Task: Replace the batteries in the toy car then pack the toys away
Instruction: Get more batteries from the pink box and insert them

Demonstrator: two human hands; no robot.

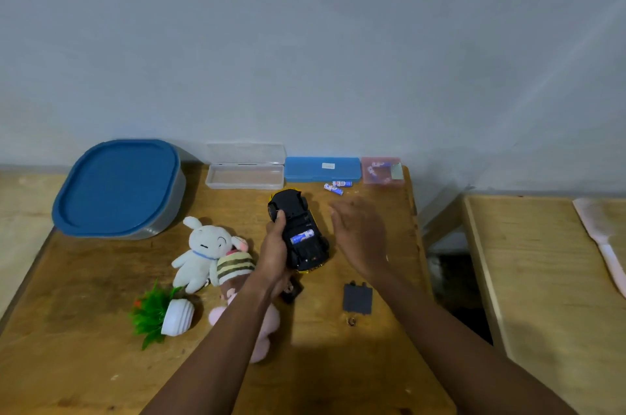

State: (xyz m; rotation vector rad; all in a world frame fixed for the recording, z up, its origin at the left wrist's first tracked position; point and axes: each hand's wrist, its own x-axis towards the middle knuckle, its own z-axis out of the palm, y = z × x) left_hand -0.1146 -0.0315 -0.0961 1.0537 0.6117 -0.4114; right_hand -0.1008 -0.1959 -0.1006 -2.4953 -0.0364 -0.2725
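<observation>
Holding the toy car (298,231) belly-up in my left hand (276,252), I have the fingers wrapped around its left flank, just below the middle of the frame. Its black underside faces the camera, the battery bay stands uncovered, and one blue-and-white battery (302,237) lies in it. Yellow bodywork peeks out at the car's top and bottom ends.

My right hand (360,238) hangs to the right of the car with palm and fingers spread, gripping nothing and not touching the car. It is somewhat blurred.

Lower right of the car, the dark battery cover (357,298) lies flat on the wooden table (338,364). A small dark object sits under my left wrist; I cannot tell what it is.

Above the right hand, two loose batteries (338,186) lie side by side near the table's far edge, just below a closed blue case (321,169). Right of that case is a pink box (382,171) with more batteries inside, as far as I can make out. Left of it sits a clear case (245,166) with its lid raised.

At the left of the frame a grey tub with a blue lid (117,186) leans tilted. Below it lie a white plush rabbit (201,252), a striped plush doll (237,267) partly beneath my left forearm, and a toppled toy plant in a white pot (162,313).
</observation>
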